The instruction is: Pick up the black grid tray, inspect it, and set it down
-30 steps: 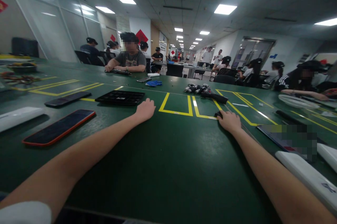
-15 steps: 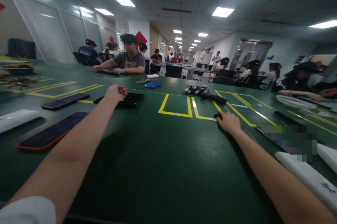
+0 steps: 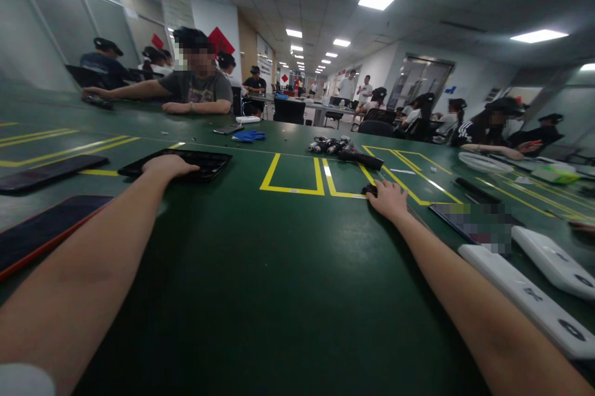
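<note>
My left hand (image 3: 168, 165) lies on the near edge of a flat black tray (image 3: 195, 164) on the green table (image 3: 279, 259), its fingers curled over the rim. Far out on the right, my right hand (image 3: 388, 198) rests on the table with its fingers closed round a small black part (image 3: 369, 189) beside a yellow taped box (image 3: 294, 175). Just beyond that hand lie a black tool (image 3: 362, 160) and a pile of small black and silver parts (image 3: 328, 145).
Two dark phones (image 3: 44, 173) (image 3: 37, 232) lie at the left. White flat boxes (image 3: 525, 300) and a dark tablet (image 3: 474, 222) sit along the right. A blue glove (image 3: 248, 135) lies further back. People sit across the table (image 3: 198, 83) and at the right (image 3: 493, 132).
My left hand swung left from the yellow box, lifted over the table and came down on the black tray. My right hand stayed on the small black part. The view shifted left.
</note>
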Demonstrator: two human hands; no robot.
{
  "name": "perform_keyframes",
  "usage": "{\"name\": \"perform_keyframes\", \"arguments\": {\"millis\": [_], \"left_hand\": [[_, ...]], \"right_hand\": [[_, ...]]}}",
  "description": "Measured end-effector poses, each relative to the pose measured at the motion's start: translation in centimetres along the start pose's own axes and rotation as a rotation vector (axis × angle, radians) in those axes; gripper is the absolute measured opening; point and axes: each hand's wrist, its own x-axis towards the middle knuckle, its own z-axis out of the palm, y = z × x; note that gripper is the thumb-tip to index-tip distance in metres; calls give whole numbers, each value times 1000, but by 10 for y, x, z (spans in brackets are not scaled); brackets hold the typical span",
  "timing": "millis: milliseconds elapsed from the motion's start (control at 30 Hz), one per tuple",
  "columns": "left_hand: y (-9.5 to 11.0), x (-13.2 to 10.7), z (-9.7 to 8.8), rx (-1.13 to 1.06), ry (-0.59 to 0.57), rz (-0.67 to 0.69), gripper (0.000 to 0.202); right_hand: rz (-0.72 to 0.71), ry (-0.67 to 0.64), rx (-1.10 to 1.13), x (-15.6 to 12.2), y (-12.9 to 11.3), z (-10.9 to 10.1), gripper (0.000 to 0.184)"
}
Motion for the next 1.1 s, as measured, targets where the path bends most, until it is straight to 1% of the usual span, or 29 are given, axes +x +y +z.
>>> {"name": "perform_keyframes", "arguments": {"millis": [67, 100, 200, 267, 333, 367, 400, 433, 467, 500, 533, 600, 633, 667, 733, 833, 933, 1033, 1100], "left_hand": [[3, -5, -3, 152, -42, -149, 54], [5, -8, -4, 218, -60, -175, 53], [15, -21, -2, 299, -66, -139, 50], [27, -32, 4, 296, -42, -106, 51], [43, -50, 13, 220, -31, -15, 55], [53, -61, 19, 156, -36, 41, 55], [63, -74, 25, 73, -38, 115, 54], [74, -88, 32, -40, -40, 183, 48], [84, -103, 39, -136, -38, 194, 43], [93, -118, 46, -240, 10, 241, 41], [101, -132, 52, -324, 30, 303, 44], [113, -156, 63, -432, -20, 439, 49], [117, -165, 67, -474, -55, 489, 51], [119, -173, 71, -510, -93, 527, 51], [121, -182, 75, -554, -141, 566, 50], [118, -186, 79, -557, -169, 617, 50], [115, -188, 82, -534, -211, 675, 53], [115, -190, 82, -528, -244, 684, 55], [117, -190, 77, -553, -285, 670, 54]], "right_hand": [[8, -40, 74, 1, 2, -1, 46], [8, -53, 109, 2, 4, -1, 45], [-7, -53, 185, 3, 1, -3, 43], [-44, -49, 234, 0, -10, -5, 44], [-127, -51, 328, -8, -32, -6, 44], [-183, -60, 412, -15, -46, -7, 45], [-245, -77, 536, -23, -61, -9, 46], [-299, -109, 683, -32, -76, -11, 48], [-344, -156, 844, -42, -91, -12, 50], [-380, -212, 1008, -51, -104, -14, 51], [-415, -270, 1152, -61, -115, -16, 51], [-489, -353, 1371, -75, -129, -18, 49], [-519, -365, 1432, -81, -133, -17, 48], [-544, -364, 1457, -85, -135, -17, 47], [-560, -344, 1435, -89, -134, -15, 45], [-592, -310, 1336, -92, -128, -15, 43], [-644, -298, 1258, -92, -123, -13, 48], [-688, -293, 1204, -90, -123, -8, 52], [-715, -296, 1169, -88, -125, -4, 49]]}}
